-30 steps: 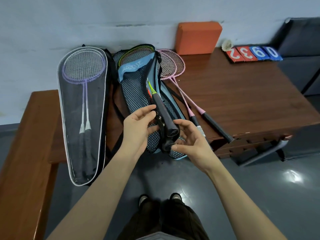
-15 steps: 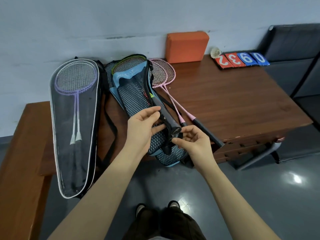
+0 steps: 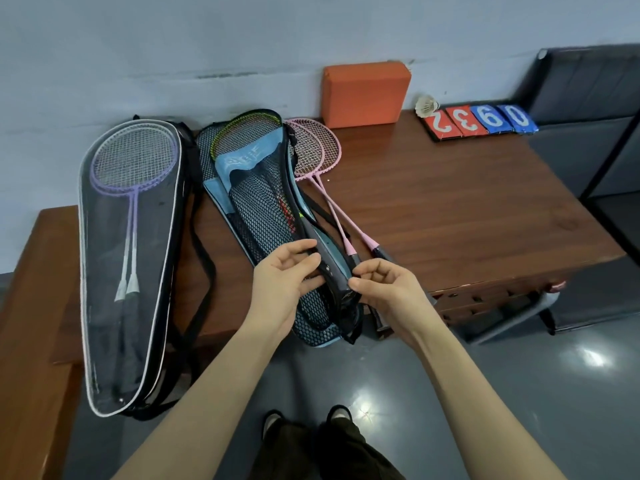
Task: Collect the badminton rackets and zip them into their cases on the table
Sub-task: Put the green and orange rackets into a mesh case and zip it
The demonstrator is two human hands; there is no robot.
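Note:
A blue mesh racket case (image 3: 256,216) lies on the brown table (image 3: 450,209), its lower end over the front edge. A green-framed racket head (image 3: 242,133) shows at its top. My left hand (image 3: 284,282) grips the case's left edge near the handle end. My right hand (image 3: 384,289) pinches the case's dark edge, where the zipper runs. Two pink rackets (image 3: 318,150) lie bare on the table just right of the case. To the left, a clear-fronted case (image 3: 121,258) holds two purple rackets (image 3: 135,161).
An orange block (image 3: 363,91) leans on the wall behind. A shuttlecock (image 3: 426,105) and number cards (image 3: 481,121) sit at the table's back right. A dark sofa (image 3: 588,133) stands to the right. A wooden bench (image 3: 31,341) is at left.
The camera has tilted, so everything sits lower in view. My right hand's fingers have drawn together into a pinch on the case's edge. My left hand keeps its grip.

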